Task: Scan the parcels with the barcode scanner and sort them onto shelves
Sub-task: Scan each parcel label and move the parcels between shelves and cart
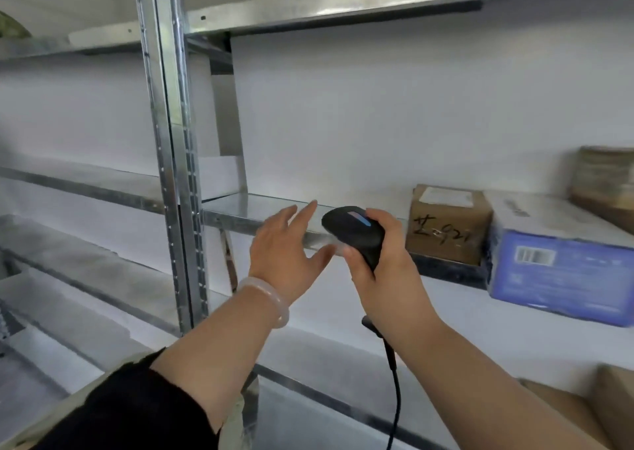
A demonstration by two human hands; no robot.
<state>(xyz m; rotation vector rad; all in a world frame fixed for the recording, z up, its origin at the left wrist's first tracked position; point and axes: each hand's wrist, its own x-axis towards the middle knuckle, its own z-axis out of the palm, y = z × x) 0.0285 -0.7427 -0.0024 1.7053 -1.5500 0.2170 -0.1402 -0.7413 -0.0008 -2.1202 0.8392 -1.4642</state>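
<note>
White wall backs a galvanised shelving rack (171, 141) that fills the view, several tiers. Middle shelf (260, 209) runs left to right at hand height, bare metal on its left half.

Parcels sit on its right half, all to the right of both hands:
- blue box (555, 271), biggest, overhanging the front edge, printed barcode (535, 255) on the face turned toward the person
- brown carton (449, 226), touching the blue box on its left, handwriting on the front, white label on top
- another brown parcel (603, 178) further back right, blurred
- more cardboard (583, 408) bottom right, lower tier, cut off by the frame

Left hand (284, 243) is empty, fingers straight and spread, at the shelf's front edge; contact with the metal unclear. Right hand (384, 264) is wrapped around the handle of the black barcode scanner (353, 230), just beside the left hand, cable (394, 381) hanging down. A pale bangle (271, 298) is on the left wrist.

Key relation: the right hand with the scanner is nearer to the parcels, the brown carton closest. The scanner head tilts up-left, away from them; probably needs a swing right to face the blue box's barcode.
</note>
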